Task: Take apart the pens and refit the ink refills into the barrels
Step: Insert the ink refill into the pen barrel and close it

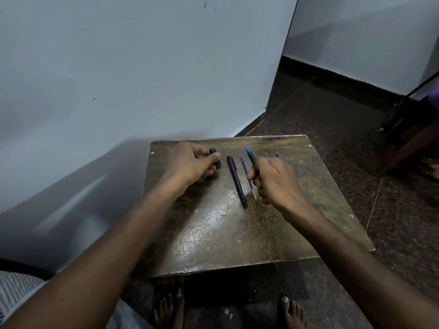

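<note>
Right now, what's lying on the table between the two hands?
In the head view, a capped black pen and, right of it, a loose blue refill, both flat on the table.

Worn wooden table (pixel 237 245), speckled floor (pixel 332 115)

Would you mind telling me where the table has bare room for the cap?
Free: the near half of the table, below the black pen. Crowded: the far strip, with the left hand, refill and right hand.

Both arms reach forward; left hand (pixel 190 162) curled in a pinch, right hand (pixel 275 179) fisted
</note>
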A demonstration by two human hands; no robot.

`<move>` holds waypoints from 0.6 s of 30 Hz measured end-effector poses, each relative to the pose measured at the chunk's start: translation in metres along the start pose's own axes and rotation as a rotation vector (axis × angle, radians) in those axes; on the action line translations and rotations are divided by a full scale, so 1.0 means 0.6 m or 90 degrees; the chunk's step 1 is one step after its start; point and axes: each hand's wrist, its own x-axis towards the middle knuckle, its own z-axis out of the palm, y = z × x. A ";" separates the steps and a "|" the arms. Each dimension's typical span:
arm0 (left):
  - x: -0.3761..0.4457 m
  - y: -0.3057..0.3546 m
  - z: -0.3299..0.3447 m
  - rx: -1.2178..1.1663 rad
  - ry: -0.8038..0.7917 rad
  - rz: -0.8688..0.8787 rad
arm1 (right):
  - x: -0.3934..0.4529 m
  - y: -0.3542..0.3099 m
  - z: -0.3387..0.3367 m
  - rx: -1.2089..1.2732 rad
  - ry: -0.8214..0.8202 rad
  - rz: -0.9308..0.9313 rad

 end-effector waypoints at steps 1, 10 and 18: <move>0.000 0.000 0.006 0.031 -0.003 -0.003 | -0.001 0.002 -0.001 -0.006 -0.009 0.000; 0.008 -0.010 0.027 0.169 0.025 0.047 | 0.005 0.007 0.000 -0.065 -0.039 0.028; -0.028 0.035 0.024 -0.032 -0.139 0.170 | 0.010 -0.005 0.002 0.219 -0.108 0.088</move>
